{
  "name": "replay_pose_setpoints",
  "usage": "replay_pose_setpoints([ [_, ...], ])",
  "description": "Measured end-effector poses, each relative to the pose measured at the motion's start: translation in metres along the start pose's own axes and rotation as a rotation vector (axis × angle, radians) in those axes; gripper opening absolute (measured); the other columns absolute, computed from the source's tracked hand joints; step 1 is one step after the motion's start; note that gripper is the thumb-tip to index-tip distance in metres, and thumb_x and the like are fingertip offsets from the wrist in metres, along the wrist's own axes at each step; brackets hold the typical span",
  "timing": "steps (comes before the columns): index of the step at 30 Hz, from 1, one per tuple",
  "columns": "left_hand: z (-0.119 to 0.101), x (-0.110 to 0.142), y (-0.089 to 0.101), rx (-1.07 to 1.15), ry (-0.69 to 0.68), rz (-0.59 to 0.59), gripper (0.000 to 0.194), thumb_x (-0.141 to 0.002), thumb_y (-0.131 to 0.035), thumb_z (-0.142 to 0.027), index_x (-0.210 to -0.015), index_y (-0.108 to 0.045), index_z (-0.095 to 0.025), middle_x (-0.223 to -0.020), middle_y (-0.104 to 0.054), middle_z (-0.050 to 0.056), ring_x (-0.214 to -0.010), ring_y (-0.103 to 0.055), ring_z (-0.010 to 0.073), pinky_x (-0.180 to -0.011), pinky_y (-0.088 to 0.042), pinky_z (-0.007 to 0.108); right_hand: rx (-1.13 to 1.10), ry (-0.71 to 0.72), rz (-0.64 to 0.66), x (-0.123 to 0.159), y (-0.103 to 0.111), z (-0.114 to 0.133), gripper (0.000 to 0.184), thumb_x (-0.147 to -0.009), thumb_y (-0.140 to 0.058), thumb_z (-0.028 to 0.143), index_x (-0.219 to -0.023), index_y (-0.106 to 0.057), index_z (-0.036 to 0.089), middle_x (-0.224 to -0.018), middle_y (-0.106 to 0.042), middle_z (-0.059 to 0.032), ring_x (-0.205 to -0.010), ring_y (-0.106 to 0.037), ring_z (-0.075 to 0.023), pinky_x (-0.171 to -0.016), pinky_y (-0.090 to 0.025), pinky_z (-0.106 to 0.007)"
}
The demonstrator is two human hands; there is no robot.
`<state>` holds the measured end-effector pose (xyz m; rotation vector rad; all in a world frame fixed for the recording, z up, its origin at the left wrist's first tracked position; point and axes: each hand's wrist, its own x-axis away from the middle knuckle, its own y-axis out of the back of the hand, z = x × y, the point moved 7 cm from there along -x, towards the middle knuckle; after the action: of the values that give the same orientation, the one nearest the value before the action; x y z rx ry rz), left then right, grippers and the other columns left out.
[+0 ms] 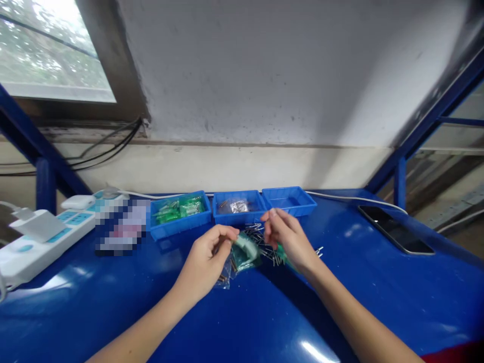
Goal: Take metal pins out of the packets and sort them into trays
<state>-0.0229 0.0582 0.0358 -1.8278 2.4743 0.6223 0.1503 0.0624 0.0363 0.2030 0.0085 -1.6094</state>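
My left hand [209, 257] pinches the upper corner of a small green-tinted plastic bag [245, 252] between thumb and fingers. Just to the right, my right hand [287, 234] is raised with its fingers curled together; whatever they hold, if anything, is too small to make out. Thin metal pins [268, 252] lie in a loose pile between and behind the hands, partly covered by the right one. Under my left hand is a clear plastic bag [224, 280] with brass-coloured pieces in it. Something green shows beneath my right palm.
Three blue trays stand along the back: one with green bags [179, 209], one with clear bags [236, 205], and a right-hand tray [289, 199]. A white power strip [71, 222] and a blurred-out item [124, 227] lie left. A phone [395, 229] lies right on the blue table [242, 322].
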Motion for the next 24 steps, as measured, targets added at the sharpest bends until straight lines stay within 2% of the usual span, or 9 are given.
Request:
replay_pose_setpoints([
  [3, -0.005, -0.001, 0.003, -0.035, -0.120, -0.003, 0.016, -0.085, -0.045, -0.018, -0.071, -0.051, -0.019, -0.101, -0.059, 0.006, -0.094, -0.058, 0.0180, -0.080, -0.046, 0.032, -0.199, -0.038, 0.173, 0.009, -0.031, -0.006, 0.030, -0.081, -0.055, 0.047, -0.098, -0.052, 0.022, -0.067, -0.048, 0.0043, -0.056, -0.049, -0.0115, -0.047, -0.036, -0.022],
  [6, -0.007, 0.000, 0.006, -0.034, -0.151, 0.010, 0.018, -0.086, -0.044, -0.018, -0.070, -0.050, -0.019, -0.099, -0.056, 0.005, -0.089, -0.056, 0.0163, -0.076, -0.046, 0.029, -0.162, -0.024, 0.228, 0.014, -0.042, -0.006, 0.033, -0.075, -0.065, 0.036, -0.102, -0.053, 0.022, -0.074, -0.047, 0.0038, -0.061, -0.046, -0.0099, -0.054, -0.037, -0.023],
  [10, 0.001, 0.001, 0.010, 0.032, -0.078, 0.014, 0.018, -0.087, -0.043, -0.021, -0.070, -0.048, -0.020, -0.094, -0.057, 0.003, -0.082, -0.056, 0.0158, -0.067, -0.045, 0.027, -0.153, -0.053, 0.314, 0.016, -0.048, -0.007, 0.018, -0.077, -0.064, 0.034, -0.078, -0.055, 0.019, -0.064, -0.041, 0.0060, -0.053, -0.036, -0.0072, -0.050, -0.031, -0.022],
  [13, 0.014, 0.003, 0.013, 0.084, 0.035, -0.032, 0.011, -0.088, -0.045, -0.024, -0.080, -0.052, -0.021, -0.090, -0.057, 0.002, -0.082, -0.056, 0.0159, -0.070, -0.044, 0.028, -0.154, -0.049, 0.245, 0.014, -0.043, -0.007, 0.024, -0.077, -0.064, 0.035, -0.066, -0.050, 0.018, -0.057, -0.039, 0.0073, -0.049, -0.033, -0.0062, -0.048, -0.029, -0.021],
  [15, 0.022, 0.005, 0.015, 0.109, 0.104, -0.086, 0.008, -0.087, -0.048, -0.028, -0.088, -0.054, -0.023, -0.088, -0.056, 0.001, -0.082, -0.055, 0.0162, -0.072, -0.043, 0.028, -0.123, -0.041, 0.141, 0.013, -0.035, -0.008, 0.023, -0.078, -0.063, 0.035, -0.068, -0.050, 0.019, -0.051, -0.037, 0.0089, -0.044, -0.034, -0.0059, -0.044, -0.030, -0.020],
  [17, 0.027, 0.006, 0.013, 0.165, 0.186, -0.096, 0.015, -0.087, -0.050, -0.035, -0.089, -0.055, -0.021, -0.083, -0.055, 0.001, -0.077, -0.053, 0.0155, -0.068, -0.042, 0.026, -0.062, -0.012, 0.065, 0.015, -0.029, -0.005, 0.019, -0.081, -0.059, 0.035, -0.074, -0.052, 0.020, -0.046, -0.040, 0.0094, -0.038, -0.037, -0.0065, -0.039, -0.031, -0.020],
  [19, 0.032, 0.007, 0.006, 0.291, 0.297, -0.044, 0.029, -0.089, -0.044, -0.044, -0.084, -0.057, -0.018, -0.075, -0.053, 0.001, -0.067, -0.050, 0.0139, -0.060, -0.040, 0.025, 0.030, 0.090, 0.025, 0.019, -0.025, 0.003, 0.013, -0.084, -0.056, 0.032, -0.081, -0.054, 0.020, -0.047, -0.049, 0.0072, -0.038, -0.046, -0.0084, -0.040, -0.037, -0.021],
  [21, 0.034, 0.010, -0.003, 0.445, 0.406, 0.015, 0.041, -0.089, -0.039, -0.051, -0.081, -0.058, -0.016, -0.071, -0.053, 0.002, -0.060, -0.047, 0.0125, -0.054, -0.038, 0.024, 0.154, 0.271, 0.014, 0.027, -0.026, 0.018, 0.004, -0.084, -0.055, 0.024, -0.084, -0.056, 0.020, -0.056, -0.059, 0.0033, -0.046, -0.055, -0.0105, -0.046, -0.044, -0.022],
  [24, 0.030, 0.012, -0.007, 0.511, 0.429, 0.034, 0.034, -0.087, -0.048, -0.047, -0.080, -0.058, -0.015, -0.069, -0.051, 0.000, -0.060, -0.046, 0.0112, -0.055, -0.037, 0.023, 0.305, 0.503, 0.031, 0.040, -0.032, 0.037, 0.010, -0.080, -0.054, 0.012, -0.084, -0.058, 0.020, -0.068, -0.065, 0.0004, -0.057, -0.060, -0.0117, -0.055, -0.047, -0.023],
])
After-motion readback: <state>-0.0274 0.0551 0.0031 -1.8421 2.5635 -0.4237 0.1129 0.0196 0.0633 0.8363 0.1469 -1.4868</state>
